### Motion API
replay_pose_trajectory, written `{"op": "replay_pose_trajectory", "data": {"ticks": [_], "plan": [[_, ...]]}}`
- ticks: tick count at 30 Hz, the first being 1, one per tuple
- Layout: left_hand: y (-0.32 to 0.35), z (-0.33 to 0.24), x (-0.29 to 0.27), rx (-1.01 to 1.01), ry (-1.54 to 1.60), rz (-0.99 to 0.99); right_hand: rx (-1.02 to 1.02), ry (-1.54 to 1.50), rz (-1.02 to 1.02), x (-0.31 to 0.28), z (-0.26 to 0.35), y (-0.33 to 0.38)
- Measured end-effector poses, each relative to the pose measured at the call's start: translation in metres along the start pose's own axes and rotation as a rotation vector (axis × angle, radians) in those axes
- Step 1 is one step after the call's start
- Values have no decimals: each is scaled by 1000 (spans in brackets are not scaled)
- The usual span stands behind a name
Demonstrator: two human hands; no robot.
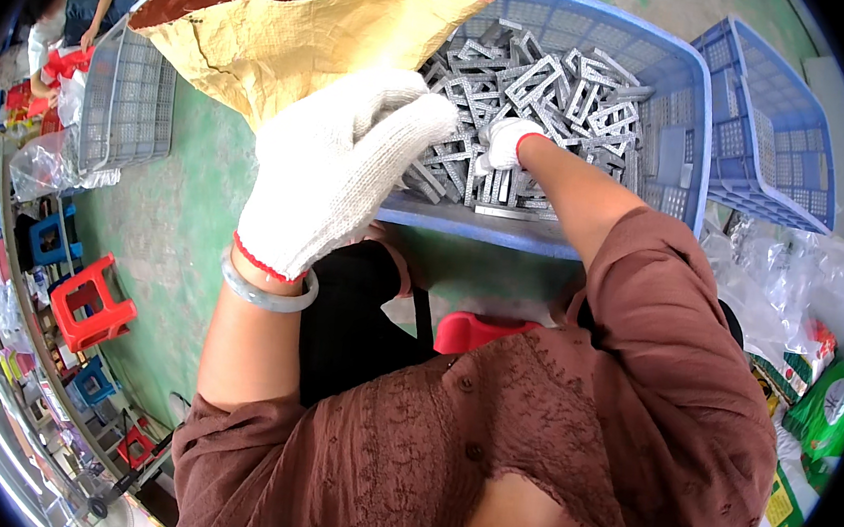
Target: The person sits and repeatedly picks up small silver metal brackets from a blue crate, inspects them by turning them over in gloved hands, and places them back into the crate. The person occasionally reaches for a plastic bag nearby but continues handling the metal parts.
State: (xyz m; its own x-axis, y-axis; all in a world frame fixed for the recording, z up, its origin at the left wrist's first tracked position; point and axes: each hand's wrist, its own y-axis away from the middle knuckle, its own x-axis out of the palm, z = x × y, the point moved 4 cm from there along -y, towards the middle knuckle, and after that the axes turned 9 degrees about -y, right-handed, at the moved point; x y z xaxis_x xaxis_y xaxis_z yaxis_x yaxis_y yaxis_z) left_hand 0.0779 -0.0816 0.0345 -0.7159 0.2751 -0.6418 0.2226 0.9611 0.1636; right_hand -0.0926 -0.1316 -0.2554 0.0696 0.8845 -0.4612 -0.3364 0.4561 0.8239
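Note:
My left hand (346,157), in a white knitted glove with a red cuff, is raised in front of an open woven sack (261,44), yellow and reddish brown. Its fingers and thumb are curled together, and what they may hold is hidden. In the blue plastic crate (698,117) lies a heap of small grey metal rectangular frames (539,78). My right hand (510,144), gloved the same way, reaches into that heap with its fingers closed down on a few pieces near the crate's near side.
Another blue crate (780,134) stands tilted at the right, above clear plastic bags (771,284). A red stool (92,303) sits on the green floor at left. Beyond a grey crate (130,102), another person (73,7) handles red material. A red seat (481,333) shows beneath me.

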Motion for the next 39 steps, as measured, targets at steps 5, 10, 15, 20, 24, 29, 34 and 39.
{"op": "replay_pose_trajectory", "data": {"ticks": [5, 10, 15, 20, 24, 29, 34, 39], "plan": [[0, 1, -6, 3, -24, -11, -134, 98, -187, -8, 29, 20], [1, -1, -6, -18, 62, -13, -350, -293, -203, -3, 68, 7], [5, -3, -9, -20, 84, -4, -218, -15, -168, 8, 105, 15], [3, 5, -14, 79, 13, -62, -275, 9, -232, 53, 104, -43], [7, 1, -14, 81, 31, -43, -259, -119, -298, 66, 100, -56], [7, 10, -19, 63, -20, -64, -263, -76, -321, 51, 104, -37], [6, 16, -24, 80, -13, -80, -159, -100, -149, 19, 98, -4], [3, 20, -23, 123, 57, -89, -336, -544, -179, -12, 56, 22]]}}
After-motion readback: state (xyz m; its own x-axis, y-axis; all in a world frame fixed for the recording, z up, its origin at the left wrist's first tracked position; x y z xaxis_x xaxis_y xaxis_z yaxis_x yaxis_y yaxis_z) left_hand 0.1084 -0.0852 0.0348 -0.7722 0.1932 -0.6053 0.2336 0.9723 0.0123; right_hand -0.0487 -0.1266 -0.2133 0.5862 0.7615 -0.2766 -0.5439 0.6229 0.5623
